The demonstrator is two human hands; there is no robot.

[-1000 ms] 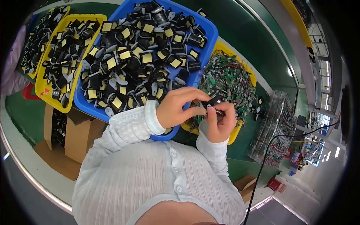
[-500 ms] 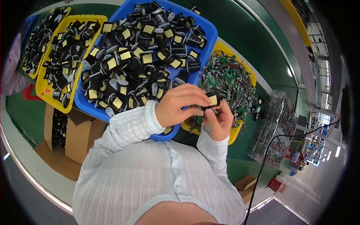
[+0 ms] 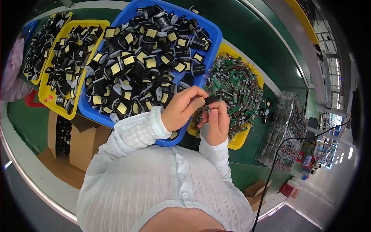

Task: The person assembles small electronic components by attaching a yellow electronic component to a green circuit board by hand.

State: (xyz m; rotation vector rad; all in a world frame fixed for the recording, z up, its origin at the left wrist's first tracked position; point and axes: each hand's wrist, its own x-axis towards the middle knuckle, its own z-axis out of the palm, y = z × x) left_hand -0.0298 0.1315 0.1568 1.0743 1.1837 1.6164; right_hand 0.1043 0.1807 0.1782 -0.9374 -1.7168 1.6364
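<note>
In front of my chest, above the near end of a yellow tray of circuit boards [image 3: 240,145], both my hands are close together. My left hand [image 3: 183,110] is closed, pinching a small black plastic housing [image 3: 211,99] between thumb and fingers. Its pale yellow pad is turned out of sight. My right hand [image 3: 217,123] has curled fingers and a fingertip against the housing's right side. Whatever lies between its thumb and fingers is too small and hidden to make out. Green boards with thin wires [image 3: 232,89] fill the tray behind the hands.
A large blue tray [image 3: 217,38] heaped with similar black housings stands left of the hands. Beyond it are a yellow tray [image 3: 73,24] of housings and an open cardboard box [image 3: 87,145]. Clear plastic packs of boards [image 3: 280,133] lie at right. Another person's sleeve [image 3: 15,75] shows far left.
The black housing has been tilted, so its yellow pad no longer shows. My right hand has shifted slightly left, and its fingers have curled closer to my left hand.
</note>
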